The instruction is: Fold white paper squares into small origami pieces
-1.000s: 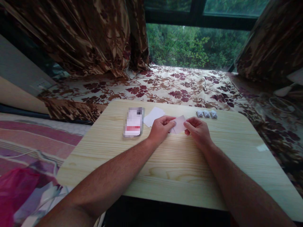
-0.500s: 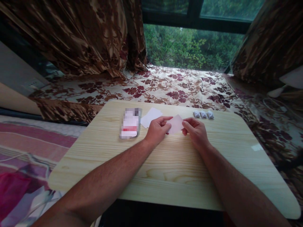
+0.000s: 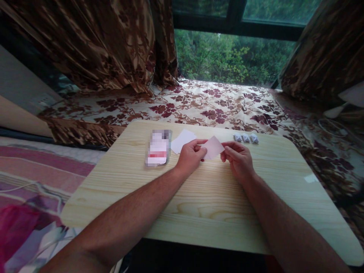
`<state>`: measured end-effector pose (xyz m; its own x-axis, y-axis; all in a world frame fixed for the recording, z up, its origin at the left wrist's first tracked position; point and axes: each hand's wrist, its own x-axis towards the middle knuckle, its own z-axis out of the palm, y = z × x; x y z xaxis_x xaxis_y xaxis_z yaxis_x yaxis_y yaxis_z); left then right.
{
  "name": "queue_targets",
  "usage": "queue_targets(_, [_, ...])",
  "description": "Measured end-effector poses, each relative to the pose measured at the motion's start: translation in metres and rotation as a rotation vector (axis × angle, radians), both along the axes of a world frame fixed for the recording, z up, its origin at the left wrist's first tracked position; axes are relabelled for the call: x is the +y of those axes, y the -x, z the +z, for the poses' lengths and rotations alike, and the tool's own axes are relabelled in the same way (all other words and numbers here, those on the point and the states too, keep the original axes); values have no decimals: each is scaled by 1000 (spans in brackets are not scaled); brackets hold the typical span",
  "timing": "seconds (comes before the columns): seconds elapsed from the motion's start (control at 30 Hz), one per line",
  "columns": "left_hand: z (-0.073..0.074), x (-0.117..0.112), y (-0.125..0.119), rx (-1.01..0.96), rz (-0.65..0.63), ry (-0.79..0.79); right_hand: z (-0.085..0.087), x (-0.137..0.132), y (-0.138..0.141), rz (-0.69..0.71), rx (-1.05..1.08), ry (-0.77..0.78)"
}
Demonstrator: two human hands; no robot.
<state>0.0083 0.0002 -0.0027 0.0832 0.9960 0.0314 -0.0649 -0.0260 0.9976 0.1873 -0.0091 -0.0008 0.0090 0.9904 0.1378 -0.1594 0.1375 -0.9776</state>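
Observation:
A small pale pink paper square point(image 3: 214, 147) is held just above the light wooden table point(image 3: 204, 204). My left hand point(image 3: 191, 157) pinches its left edge with thumb and fingers. My right hand point(image 3: 239, 160) pinches the right corner, fingers curled. A white paper sheet point(image 3: 182, 140) lies flat on the table just left of my left hand. Three small folded paper shapes point(image 3: 246, 138) sit in a row beyond my right hand.
A flat packet point(image 3: 157, 152) lies on the table left of the white sheet. A flower-patterned cloth point(image 3: 204, 104) covers the ledge behind the table, below a window point(image 3: 230, 57) flanked by brown curtains point(image 3: 93, 45). Striped bedding point(image 3: 36, 178) lies to the left.
The pink paper has been turned slightly between my hands and its right corner is now pinched by my right fingers. The view shifted a little.

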Motion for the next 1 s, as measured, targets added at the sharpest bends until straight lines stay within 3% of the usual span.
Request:
queue_targets(0.23, [1, -1, 0, 33, 5, -25, -1, -1, 2, 89, 12, 21])
queue_targets(1.0, [-2, -1, 0, -8, 5, -42, 1, 4, -2, 67, 235, 32])
